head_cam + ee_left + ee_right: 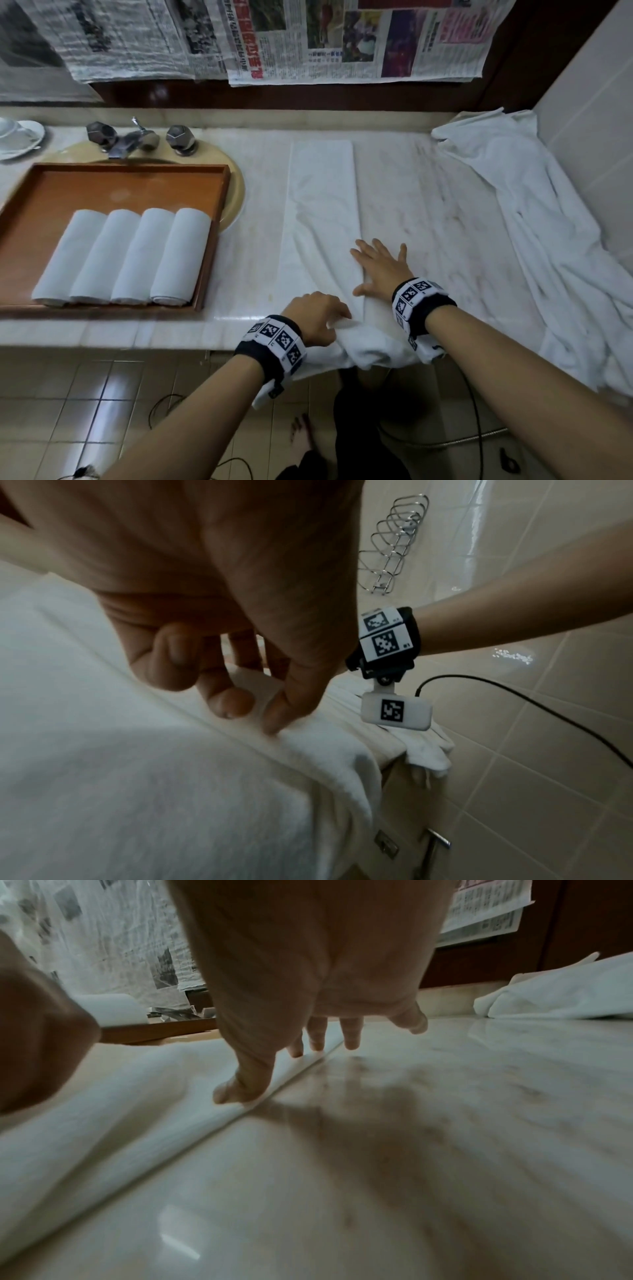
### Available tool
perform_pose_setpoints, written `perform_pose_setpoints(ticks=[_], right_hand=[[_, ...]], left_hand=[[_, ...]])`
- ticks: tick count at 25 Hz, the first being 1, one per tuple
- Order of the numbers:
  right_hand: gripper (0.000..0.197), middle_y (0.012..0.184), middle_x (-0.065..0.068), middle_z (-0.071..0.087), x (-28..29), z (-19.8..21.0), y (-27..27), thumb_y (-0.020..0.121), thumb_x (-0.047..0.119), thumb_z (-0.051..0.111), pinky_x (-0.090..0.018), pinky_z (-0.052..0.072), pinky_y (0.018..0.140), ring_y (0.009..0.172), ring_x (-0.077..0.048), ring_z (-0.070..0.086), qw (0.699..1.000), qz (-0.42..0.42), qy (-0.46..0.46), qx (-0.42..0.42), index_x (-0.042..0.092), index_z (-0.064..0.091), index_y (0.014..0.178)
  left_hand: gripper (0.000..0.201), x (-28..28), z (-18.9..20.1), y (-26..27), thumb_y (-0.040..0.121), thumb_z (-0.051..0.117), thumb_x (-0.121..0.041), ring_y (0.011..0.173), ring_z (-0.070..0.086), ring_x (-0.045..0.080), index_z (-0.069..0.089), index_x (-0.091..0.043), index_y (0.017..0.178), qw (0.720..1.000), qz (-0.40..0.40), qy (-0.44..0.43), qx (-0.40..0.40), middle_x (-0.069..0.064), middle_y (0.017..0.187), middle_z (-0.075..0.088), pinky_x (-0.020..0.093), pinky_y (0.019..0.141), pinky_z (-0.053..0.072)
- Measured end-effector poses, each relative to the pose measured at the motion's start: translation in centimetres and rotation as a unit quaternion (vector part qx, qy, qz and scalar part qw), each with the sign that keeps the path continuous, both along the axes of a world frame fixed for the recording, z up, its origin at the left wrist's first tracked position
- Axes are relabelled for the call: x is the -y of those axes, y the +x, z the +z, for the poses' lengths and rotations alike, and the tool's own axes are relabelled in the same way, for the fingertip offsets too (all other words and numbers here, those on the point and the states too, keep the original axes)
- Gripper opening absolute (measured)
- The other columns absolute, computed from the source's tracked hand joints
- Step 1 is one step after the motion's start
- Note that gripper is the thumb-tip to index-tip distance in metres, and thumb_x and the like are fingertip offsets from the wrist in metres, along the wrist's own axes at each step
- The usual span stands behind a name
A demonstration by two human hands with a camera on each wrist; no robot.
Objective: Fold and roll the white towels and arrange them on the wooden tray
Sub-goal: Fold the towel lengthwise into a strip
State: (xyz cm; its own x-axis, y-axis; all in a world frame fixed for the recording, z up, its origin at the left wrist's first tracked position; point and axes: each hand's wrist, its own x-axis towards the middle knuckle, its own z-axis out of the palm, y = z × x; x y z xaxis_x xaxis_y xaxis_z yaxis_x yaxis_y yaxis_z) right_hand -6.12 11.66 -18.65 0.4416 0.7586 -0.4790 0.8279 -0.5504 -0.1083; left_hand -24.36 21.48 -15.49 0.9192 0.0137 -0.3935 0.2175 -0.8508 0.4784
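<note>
Towels first, biggest heap to smallest detail. Loose pile of unfolded white towels [534, 219] draped over the right end of the marble counter [428, 192], spilling toward the wall and off the near edge. Long folded towel [320, 212] laid as a narrow strip from the back of the counter to the front, near end hanging over the edge in a bunch. Wooden tray [41, 192] sitting across the sink at left, well apart from the strip, with four rolled towels [126, 257] side by side, touching, along its near right part.

Soft, limp, light cloth by the look of it: no stiffness, no fragility, likely to wrinkle and slide on polished marble. Ripples visible across the middle of the strip. Best taken at the near end, pinched across the full width at both corners, then rolled away with flat pressure to keep the folded edges aligned.

Right hand [380, 267] spread flat, fingers straight, palm down on the right long edge of the strip, partly on bare marble; holding nothing, only pressing. Left hand [317, 317] curled, thumb and fingertips [277, 721] pinching the bunched near end at the counter's lip.

Judged stage: fifth towel folded lengthwise, smoothing under way, rolling not yet begun. Main risk: folded layers slipping apart on the slick stone.
</note>
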Motion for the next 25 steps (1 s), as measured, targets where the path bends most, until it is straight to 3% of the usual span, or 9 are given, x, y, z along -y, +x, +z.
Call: perform_pose_setpoints(ticks=[4, 6, 9, 13, 15, 18, 20, 22, 25], right_hand=[[0.079, 0.158, 0.003, 0.011, 0.4, -0.2, -1.0, 0.086, 0.046, 0.064, -0.065, 0.005, 0.113, 0.146, -0.019, 0.008, 0.999, -0.022, 0.041, 0.007, 0.026, 0.023, 0.151], [0.075, 0.149, -0.001, 0.024, 0.5, -0.4, -1.4, 0.086, 0.043, 0.066, -0.061, 0.017, 0.112, 0.14, -0.02, 0.021, 0.997, -0.045, 0.066, 0.003, 0.025, 0.029, 0.148], [0.073, 0.143, -0.002, 0.031, 0.7, -0.6, -1.6, 0.087, 0.04, 0.067, -0.054, 0.031, 0.106, 0.135, -0.021, 0.027, 0.995, -0.065, 0.075, -0.011, 0.026, 0.03, 0.147], [0.072, 0.15, 0.001, 0.025, 0.8, -0.9, -1.8, 0.087, 0.037, 0.067, -0.053, 0.027, 0.11, 0.139, -0.02, 0.025, 0.993, -0.089, 0.073, -0.026, 0.028, 0.03, 0.149], [0.071, 0.154, 0.002, 0.022, 0.9, -1.1, -2.0, 0.088, 0.035, 0.066, -0.054, 0.021, 0.113, 0.141, -0.019, 0.025, 0.99, -0.107, 0.082, -0.04, 0.029, 0.03, 0.149], [0.069, 0.158, 0.004, 0.017, 1.1, -1.1, -2.5, 0.092, 0.024, 0.061, -0.053, 0.017, 0.115, 0.141, -0.018, 0.027, 0.983, -0.14, 0.095, -0.075, 0.026, 0.027, 0.151], [0.059, 0.156, -0.001, 0.024, 1.4, -0.7, -3.7, 0.094, 0.019, 0.055, -0.049, 0.027, 0.112, 0.139, -0.022, 0.031, 0.973, -0.18, 0.118, -0.08, 0.019, 0.032, 0.149], [0.039, 0.137, -0.008, 0.047, 1.8, 0.0, -5.7, 0.095, 0.029, 0.051, -0.041, 0.044, 0.095, 0.122, -0.027, 0.047, 0.959, -0.25, 0.125, -0.037, 0.012, 0.05, 0.131], [0.04, 0.107, -0.006, 0.063, 2.9, 0.9, -9.3, 0.093, 0.049, 0.05, -0.032, 0.047, 0.078, 0.097, -0.027, 0.061, 0.95, -0.31, 0.037, -0.029, 0.013, 0.063, 0.104]], left_hand=[[0.028, -2.5, -1.3, -3.2, 0.075, 0.061, -0.013, 0.08, 0.06, 0.015, 0.071, -0.026, 0.096, 0.998, 0.06, -0.016, -0.007, -0.013, 0.082, 0.06, 0.026, 0.071, 0.046], [0.028, -3.2, -1.5, -4.6, 0.074, 0.059, -0.011, 0.075, 0.06, 0.01, 0.072, -0.03, 0.091, 0.998, 0.054, -0.028, -0.017, -0.015, 0.085, 0.063, 0.027, 0.071, 0.049], [0.02, -2.1, -1.4, -5.1, 0.071, 0.059, -0.013, 0.073, 0.063, 0.009, 0.072, -0.027, 0.075, 0.995, 0.042, -0.095, -0.012, -0.012, 0.084, 0.067, 0.031, 0.069, 0.055], [0.015, -2.5, -1.4, -5.8, 0.067, 0.06, -0.017, 0.055, 0.058, 0.015, 0.067, -0.006, 0.06, 0.972, 0.179, -0.15, -0.005, 0.008, 0.06, 0.065, 0.034, 0.056, 0.051], [0.019, -2.6, -1.5, -6.6, 0.07, 0.064, -0.013, 0.048, 0.047, 0.012, 0.059, -0.004, 0.055, 0.944, 0.26, -0.201, 0.007, 0.006, 0.049, 0.053, 0.028, 0.05, 0.04], [0.029, -2.0, -2.0, -7.3, 0.07, 0.077, -0.014, 0.053, 0.043, 0.01, 0.049, -0.014, 0.062, 0.903, 0.365, -0.22, 0.052, -0.005, 0.058, 0.048, 0.024, 0.054, 0.04], [0.037, -1.6, -2.8, -7.7, 0.066, 0.085, -0.018, 0.065, 0.049, 0.011, 0.05, -0.015, 0.077, 0.877, 0.437, -0.186, 0.08, -0.005, 0.074, 0.053, 0.022, 0.06, 0.042], [0.045, -1.3, -3.0, -7.9, 0.065, 0.088, -0.024, 0.079, 0.056, 0.011, 0.054, -0.015, 0.093, 0.828, 0.527, -0.179, 0.07, -0.004, 0.086, 0.059, 0.022, 0.067, 0.045], [0.042, -1.1, -3.2, -7.6, 0.071, 0.085, -0.031, 0.087, 0.061, 0.016, 0.059, -0.016, 0.1, 0.788, 0.588, -0.181, 0.025, -0.001, 0.091, 0.064, 0.032, 0.081, 0.053]])
